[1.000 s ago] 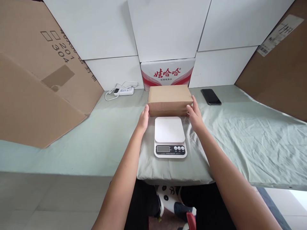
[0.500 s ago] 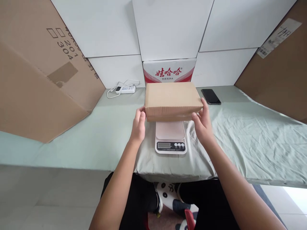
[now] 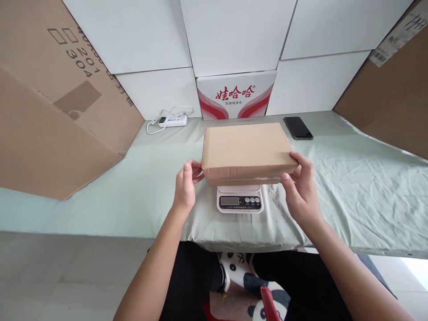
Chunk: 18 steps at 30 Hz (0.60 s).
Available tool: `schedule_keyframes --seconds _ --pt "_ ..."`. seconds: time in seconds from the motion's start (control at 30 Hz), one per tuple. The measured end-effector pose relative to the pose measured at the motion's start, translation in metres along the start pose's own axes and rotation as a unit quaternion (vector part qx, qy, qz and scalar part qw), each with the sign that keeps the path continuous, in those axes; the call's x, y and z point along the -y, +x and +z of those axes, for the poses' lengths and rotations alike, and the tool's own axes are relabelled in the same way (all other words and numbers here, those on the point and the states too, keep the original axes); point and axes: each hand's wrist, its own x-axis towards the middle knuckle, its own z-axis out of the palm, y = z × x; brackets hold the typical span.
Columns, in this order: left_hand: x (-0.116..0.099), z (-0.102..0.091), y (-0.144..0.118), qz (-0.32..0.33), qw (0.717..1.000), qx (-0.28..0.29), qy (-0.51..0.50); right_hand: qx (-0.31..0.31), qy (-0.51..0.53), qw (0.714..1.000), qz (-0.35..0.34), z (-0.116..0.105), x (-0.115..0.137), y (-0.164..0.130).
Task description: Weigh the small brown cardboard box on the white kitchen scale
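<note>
Left hand (image 3: 186, 185): fingertips at the carton's (image 3: 245, 145) left end; grip, I can't tell.
Right hand (image 3: 302, 191): pinching its near right corner.
Scale (image 3: 240, 204): partly hidden beneath.

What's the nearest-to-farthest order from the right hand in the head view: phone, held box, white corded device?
From the right hand:
1. Held box: touching, gripped at its right end.
2. Phone: beyond the hand.
3. White corded device: back left.

Scale platform (image 3: 238, 189) mostly hidden, left carton (image 3: 36, 120) cut off
</note>
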Motion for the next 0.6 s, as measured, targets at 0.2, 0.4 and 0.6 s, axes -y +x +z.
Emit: schedule_keyframes --seconds 0.2,0.4,0.6 --pt "-0.004 -0.002 0.0 -0.003 1.0 -0.011 0.023 -0.008 -0.02 1.0 0.001 0.001 0.003 -0.005" --pt "-0.005 -0.003 -0.001 0.004 0.998 -0.028 0.05 -0.022 -0.037 0.999 -0.008 0.003 0.004 -0.011" --pt "-0.006 -0.002 0.0 0.008 0.998 -0.032 0.06 -0.017 -0.041 0.999 -0.005 0.002 0.003 -0.011"
